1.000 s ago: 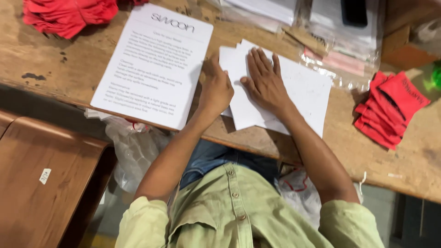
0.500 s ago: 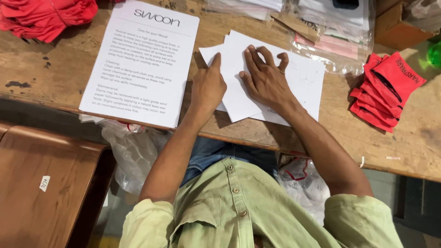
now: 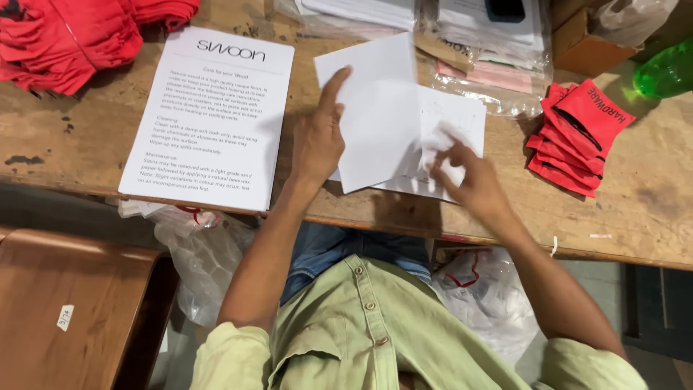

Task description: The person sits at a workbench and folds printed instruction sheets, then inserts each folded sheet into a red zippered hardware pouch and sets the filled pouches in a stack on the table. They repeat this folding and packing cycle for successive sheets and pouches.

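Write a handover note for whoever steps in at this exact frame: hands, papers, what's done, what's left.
Left hand: flat, pinning the white sheets' left edge, index finger extended.
Right hand: pinching the folded white sheets at their lower right; motion-blurred.
Printed care sheet lies to the left on the wooden table; small red pouches to the right.
Done: sheets partly folded.
Left: fold looks unfinished.

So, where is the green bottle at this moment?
The green bottle lies at the far right edge of the head view, on the wooden table, just beyond the stack of red pouches.
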